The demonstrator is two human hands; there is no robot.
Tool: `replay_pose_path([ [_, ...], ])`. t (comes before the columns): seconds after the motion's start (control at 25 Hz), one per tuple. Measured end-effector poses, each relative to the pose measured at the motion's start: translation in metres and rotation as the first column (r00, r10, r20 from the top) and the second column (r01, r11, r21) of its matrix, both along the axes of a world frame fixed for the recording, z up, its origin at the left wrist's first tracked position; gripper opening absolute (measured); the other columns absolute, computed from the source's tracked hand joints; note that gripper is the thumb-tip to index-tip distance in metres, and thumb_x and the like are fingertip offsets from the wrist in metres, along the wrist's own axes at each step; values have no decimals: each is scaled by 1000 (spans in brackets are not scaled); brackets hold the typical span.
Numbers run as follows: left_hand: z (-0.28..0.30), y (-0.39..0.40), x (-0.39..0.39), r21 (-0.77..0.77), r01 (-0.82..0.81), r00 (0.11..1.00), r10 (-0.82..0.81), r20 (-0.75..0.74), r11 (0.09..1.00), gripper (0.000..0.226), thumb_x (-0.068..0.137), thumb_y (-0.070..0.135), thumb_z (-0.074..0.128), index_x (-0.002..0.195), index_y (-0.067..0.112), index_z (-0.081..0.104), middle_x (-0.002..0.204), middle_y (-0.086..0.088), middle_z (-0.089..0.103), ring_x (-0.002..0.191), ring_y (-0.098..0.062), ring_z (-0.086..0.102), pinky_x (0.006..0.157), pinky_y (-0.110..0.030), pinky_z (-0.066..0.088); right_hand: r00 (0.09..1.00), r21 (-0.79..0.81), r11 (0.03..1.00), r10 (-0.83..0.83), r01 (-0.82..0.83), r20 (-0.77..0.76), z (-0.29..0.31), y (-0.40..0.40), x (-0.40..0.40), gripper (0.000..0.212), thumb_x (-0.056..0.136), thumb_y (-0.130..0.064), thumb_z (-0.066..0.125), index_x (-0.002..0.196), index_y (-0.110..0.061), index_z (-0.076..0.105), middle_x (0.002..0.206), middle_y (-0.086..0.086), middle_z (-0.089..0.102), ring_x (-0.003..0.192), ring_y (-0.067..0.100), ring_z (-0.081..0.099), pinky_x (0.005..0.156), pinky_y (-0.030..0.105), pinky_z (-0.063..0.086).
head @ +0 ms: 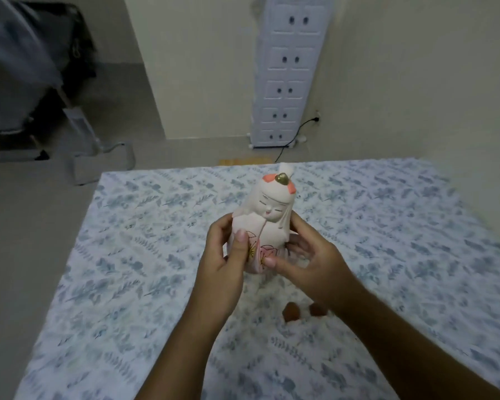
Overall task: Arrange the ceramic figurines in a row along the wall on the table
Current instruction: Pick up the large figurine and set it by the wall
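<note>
A white and pink ceramic figurine [267, 215], a doll with closed eyes, coral hair patches and a gold ornament on top, is held upright above the table [127, 255], which is covered in a blue leaf-print cloth. My left hand [228, 255] grips its left side with the thumb across its front. On the other side, my right hand [306, 261] cups its lower part, thumb on the pink base. The figurine's bottom is hidden by my fingers. Two small brown objects [292, 311] lie on the cloth below my right wrist, partly hidden.
Beyond the table's far edge stands a tall white plastic drawer cabinet [289, 73] against a cream wall [416, 82], with a black cable plugged in beside it. Dark furniture and a grey stand [78, 125] occupy the floor at the left.
</note>
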State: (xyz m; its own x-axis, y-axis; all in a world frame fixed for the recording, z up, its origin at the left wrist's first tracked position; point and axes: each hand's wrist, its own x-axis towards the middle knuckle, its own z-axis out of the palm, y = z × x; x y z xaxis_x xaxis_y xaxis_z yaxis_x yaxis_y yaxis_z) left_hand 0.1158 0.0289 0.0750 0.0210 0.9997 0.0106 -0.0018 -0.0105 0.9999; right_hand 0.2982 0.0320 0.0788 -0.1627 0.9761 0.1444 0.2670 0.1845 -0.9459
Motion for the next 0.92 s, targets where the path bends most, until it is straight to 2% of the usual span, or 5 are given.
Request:
replay_pose_path([
  [0.28,-1,86,250,-93,235,967,-242,-82,968,39,104,40,40,142,38,47,126,19,45,111,13,48,80,-5,44,881,-82,890,-455,448,-132,-29,24,215,85,64,-32,88,139,-45,51,126,-18,70,117,7,67,97,36,56],
  [0.48,-34,142,422,-246,350,927,-372,-45,904,33,109,27,34,136,29,51,116,6,65,87,8,65,65,-7,49,741,-101,735,-672,670,24,-69,66,358,69,65,-46,89,128,-46,61,107,-35,70,99,-13,67,82,17,59],
  [0.64,-58,203,516,-227,416,885,-449,-122,881,40,110,23,28,142,20,51,126,-13,65,106,-24,64,82,-26,53,667,-138,658,-744,740,26,-98,119,442,56,74,-32,89,125,-38,65,109,-18,74,102,4,71,86,39,62],
  [0.76,-78,245,560,-266,440,869,-481,-114,858,40,109,23,30,144,21,50,133,-11,62,114,-24,60,92,-31,51,649,-101,643,-759,759,45,-116,155,487,47,75,-33,86,114,-48,66,104,-17,75,98,5,71,82,42,62],
  [0.92,-98,286,598,-274,442,869,-484,-109,854,38,108,23,35,140,21,56,131,-12,64,99,-15,59,72,-21,47,620,-70,618,-785,783,10,-134,189,519,45,74,-35,87,108,-54,64,99,-28,73,99,-1,71,82,39,63],
])
